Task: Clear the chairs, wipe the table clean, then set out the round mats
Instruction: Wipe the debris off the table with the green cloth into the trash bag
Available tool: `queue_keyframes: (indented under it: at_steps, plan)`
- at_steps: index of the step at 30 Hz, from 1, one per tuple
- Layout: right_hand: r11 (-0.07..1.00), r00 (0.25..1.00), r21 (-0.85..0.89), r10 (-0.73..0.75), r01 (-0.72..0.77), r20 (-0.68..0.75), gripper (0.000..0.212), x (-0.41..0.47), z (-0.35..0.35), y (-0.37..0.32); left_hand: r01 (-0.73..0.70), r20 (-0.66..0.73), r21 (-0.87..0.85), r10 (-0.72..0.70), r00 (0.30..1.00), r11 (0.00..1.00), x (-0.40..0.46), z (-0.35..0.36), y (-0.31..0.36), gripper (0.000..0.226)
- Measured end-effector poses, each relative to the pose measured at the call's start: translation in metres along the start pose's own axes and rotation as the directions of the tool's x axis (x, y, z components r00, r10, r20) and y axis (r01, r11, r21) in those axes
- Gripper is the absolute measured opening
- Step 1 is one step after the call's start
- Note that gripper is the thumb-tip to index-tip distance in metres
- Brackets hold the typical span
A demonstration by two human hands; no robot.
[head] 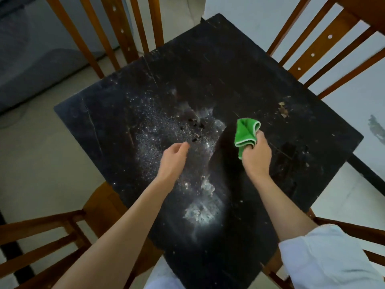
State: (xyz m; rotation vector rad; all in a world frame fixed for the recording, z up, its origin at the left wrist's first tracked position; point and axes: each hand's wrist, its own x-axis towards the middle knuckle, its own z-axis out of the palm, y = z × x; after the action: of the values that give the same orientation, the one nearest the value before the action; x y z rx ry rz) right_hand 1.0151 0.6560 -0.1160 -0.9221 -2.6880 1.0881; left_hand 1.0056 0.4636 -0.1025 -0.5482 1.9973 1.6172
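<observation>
- Rolled pale-blue sleeve (325,253) on the right forearm sits closest to the lens, at the lower right corner; the left forearm is bare.
- Right hand (256,152) grips a folded green microfibre cloth with a pale stitched edge (245,132), fingers curled round its lower part so the loose folds stand up above the fist. I judge it is held just over the square black stone-look tabletop (239,65), right of centre, though contact cannot be confirmed.
- Left hand (174,156) hovers over the middle of the top with fingers loosely curved and holding nothing.
- A broad scatter of whitish wet speckle and smear (158,130) covers the centre and runs toward the near edge, with a few small dark crumbs (194,139) within it (a darker arc right of the smear looks like ground already wiped).
- To wipe well, I would flatten the cloth under the palm rather than leave it bunched, then draw overlapping strokes from the far side toward the near edge, gathering the crumbs instead of flicking them onto the seats.
- A chipped tan patch (282,110) near the right edge may be surface damage, not dirt; scrubbing it probably gains nothing.
- Wooden slat-back chairs (125,38) stand around all sides of the table; no round mats are in view.
- No bowl, bucket or other container appears, so there are no contents to report.
</observation>
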Motion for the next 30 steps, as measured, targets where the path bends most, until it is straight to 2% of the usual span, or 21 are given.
queue_keyframes:
  at_steps: [2,3,5,7,9,11,13,14,15,17,19,21,23,25,26,27,30]
  plan:
    - [0.982,0.991,-0.173,-0.096,0.079,-0.089,0.045,0.031,0.012,-0.011,-0.117,-0.135,0.242,0.153,0.979,0.963,0.019,-0.029,-0.004,0.026]
    - [0.952,0.986,-0.287,-0.142,0.11,-0.092,0.046,0.046,0.021,-0.015,-0.124,-0.194,0.344,0.2,0.96,0.931,0.028,-0.043,-0.008,0.026]
    - [0.882,0.988,-0.454,-0.155,0.128,-0.024,0.048,0.069,0.041,-0.021,-0.074,-0.303,0.486,0.248,0.92,0.871,0.047,-0.066,-0.014,0.029]
    - [0.844,0.992,-0.523,-0.092,0.121,0.081,0.049,0.077,0.06,-0.027,-0.015,-0.36,0.573,0.267,0.894,0.82,0.064,-0.082,-0.021,0.032]
    - [0.829,0.98,-0.531,-0.092,0.175,0.179,0.052,0.068,0.073,-0.03,0.023,-0.391,0.634,0.295,0.872,0.773,0.079,-0.096,-0.025,0.035]
    - [0.822,0.934,-0.482,-0.16,0.305,0.319,0.054,0.042,0.078,-0.033,0.049,-0.409,0.673,0.315,0.857,0.738,0.093,-0.107,-0.028,0.037]
    - [0.846,0.814,-0.332,-0.183,0.416,0.552,0.051,0.009,0.077,-0.036,0.049,-0.422,0.687,0.344,0.839,0.725,0.103,-0.112,-0.031,0.038]
    - [0.873,0.748,-0.257,-0.167,0.416,0.643,0.045,-0.004,0.073,-0.037,0.048,-0.425,0.688,0.348,0.836,0.725,0.107,-0.114,-0.033,0.039]
    - [0.9,0.726,-0.207,-0.156,0.384,0.67,0.038,-0.009,0.067,-0.039,0.045,-0.422,0.689,0.35,0.836,0.724,0.111,-0.114,-0.033,0.04]
    - [0.936,0.819,-0.18,-0.157,0.301,0.552,0.035,0.005,0.058,-0.047,0.058,-0.425,0.692,0.342,0.838,0.719,0.119,-0.117,-0.036,0.044]
    - [0.917,0.933,-0.294,-0.173,0.269,0.315,0.03,0.043,0.056,-0.052,0.084,-0.43,0.705,0.331,0.84,0.704,0.125,-0.121,-0.04,0.049]
    - [0.862,0.97,-0.447,-0.195,0.239,0.144,0.036,0.084,0.064,-0.058,0.096,-0.424,0.724,0.332,0.843,0.683,0.129,-0.126,-0.044,0.05]
    - [0.837,0.983,-0.516,-0.148,0.184,0.11,0.044,0.108,0.076,-0.066,0.094,-0.402,0.758,0.348,0.847,0.646,0.129,-0.129,-0.049,0.05]
    - [0.803,0.972,-0.557,-0.111,0.21,0.207,0.051,0.103,0.091,-0.071,0.091,-0.384,0.778,0.356,0.852,0.621,0.127,-0.132,-0.053,0.049]
    - [0.789,0.95,-0.551,-0.128,0.271,0.284,0.052,0.092,0.098,-0.073,0.087,-0.38,0.783,0.362,0.851,0.616,0.128,-0.133,-0.054,0.049]
    - [0.785,0.914,-0.517,-0.151,0.342,0.376,0.052,0.074,0.102,-0.076,0.084,-0.378,0.786,0.368,0.849,0.613,0.128,-0.134,-0.052,0.049]
    - [0.784,0.732,-0.368,-0.156,0.5,0.663,0.049,0.022,0.105,-0.084,0.065,-0.367,0.787,0.382,0.848,0.614,0.131,-0.136,-0.047,0.047]
